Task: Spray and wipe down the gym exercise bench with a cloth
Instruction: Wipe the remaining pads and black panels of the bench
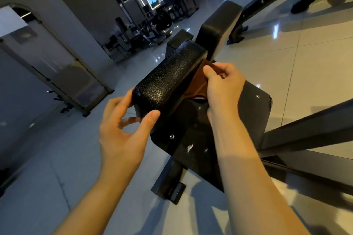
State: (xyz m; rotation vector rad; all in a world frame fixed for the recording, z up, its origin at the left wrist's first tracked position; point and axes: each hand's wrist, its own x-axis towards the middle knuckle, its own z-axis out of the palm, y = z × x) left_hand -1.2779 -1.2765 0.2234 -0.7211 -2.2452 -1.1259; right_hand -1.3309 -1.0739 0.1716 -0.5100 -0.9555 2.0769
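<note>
A black padded bench [168, 76] with grainy leather runs away from me in the middle of the view. A second upright pad [219, 30] stands beyond it. My left hand [124, 129] grips the near end of the raised pad, thumb on its front face and fingers at its left side. My right hand [223, 86] holds a brown cloth [198, 80] bunched against the pad's right side. Below lies the bench's flat black seat [252, 112] with small white specks. No spray bottle is visible.
Glossy pale floor tiles [305, 59] surround the bench. Black metal frame bars [305, 131] cross at the right. A glass-panelled frame [63, 74] leans at the left. Weight machines [156, 19] stand at the back. A person's feet [305, 0] show at the top right.
</note>
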